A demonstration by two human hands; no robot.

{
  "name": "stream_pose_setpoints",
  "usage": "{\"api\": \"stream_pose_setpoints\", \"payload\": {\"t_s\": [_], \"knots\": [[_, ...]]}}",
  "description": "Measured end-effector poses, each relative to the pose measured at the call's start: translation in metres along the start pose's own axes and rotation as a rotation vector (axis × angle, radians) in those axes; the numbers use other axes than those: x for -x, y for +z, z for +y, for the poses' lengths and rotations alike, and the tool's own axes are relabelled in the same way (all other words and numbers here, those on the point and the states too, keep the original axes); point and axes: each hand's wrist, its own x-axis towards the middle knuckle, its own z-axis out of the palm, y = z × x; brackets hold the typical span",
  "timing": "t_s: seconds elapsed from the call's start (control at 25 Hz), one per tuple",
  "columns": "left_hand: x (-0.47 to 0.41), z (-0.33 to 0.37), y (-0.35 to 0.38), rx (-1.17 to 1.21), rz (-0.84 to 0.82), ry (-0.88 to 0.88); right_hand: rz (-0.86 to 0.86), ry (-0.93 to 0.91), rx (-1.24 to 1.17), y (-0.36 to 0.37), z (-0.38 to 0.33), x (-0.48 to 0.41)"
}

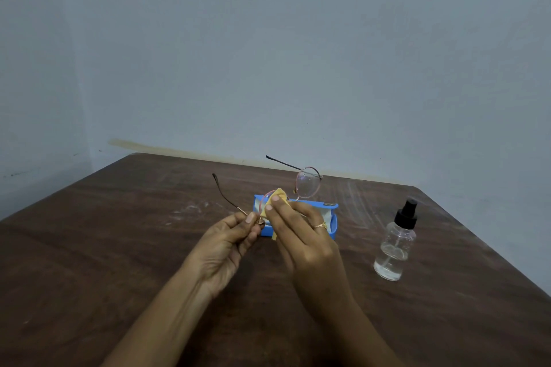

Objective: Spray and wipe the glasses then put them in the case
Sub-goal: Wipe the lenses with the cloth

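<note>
1. An open blue case (329, 205), a hard oblong box with a pale lining, lies on a dark brown wooden table (119, 247); everything below is placed from it.
2. The round, thin metal-framed glasses (308, 183) are held in the air just in front of and above the blue case, tilted, with both temple arms unfolded and pointing away to the left.
3. The left hand (226, 244), on the near left side of the blue case, has its fingers curled and pinches the glasses at the hinge of the lower lens.
4. The right hand (304, 241), on the near side of the blue case, grips a small yellow cleaning cloth (278, 198) against the lower lens, with two fingertips pressing on the cloth. Its thumb is hidden. A gold ring (320, 226) sits on one finger.
5. The upper lens is uncovered and rises above the far rim of the blue case.
6. A clear plastic spray bottle (393, 247) with a black pump top stands upright to the right of the blue case, apart from it.
7. A grey-blue wall (268, 53) rises behind the blue case.
</note>
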Motion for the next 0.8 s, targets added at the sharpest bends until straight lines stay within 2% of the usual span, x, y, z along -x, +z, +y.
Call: {"api": "stream_pose_setpoints", "payload": {"t_s": [0.48, 0.8], "knots": [[0.006, 0.002, 0.001, -0.108, -0.05, -0.007, 0.183, 0.219, 0.079, -0.018, 0.039, -0.002], [0.008, 0.005, 0.002, -0.077, -0.063, -0.027, 0.182, 0.167, 0.071, -0.014, 0.034, -0.002]]}}
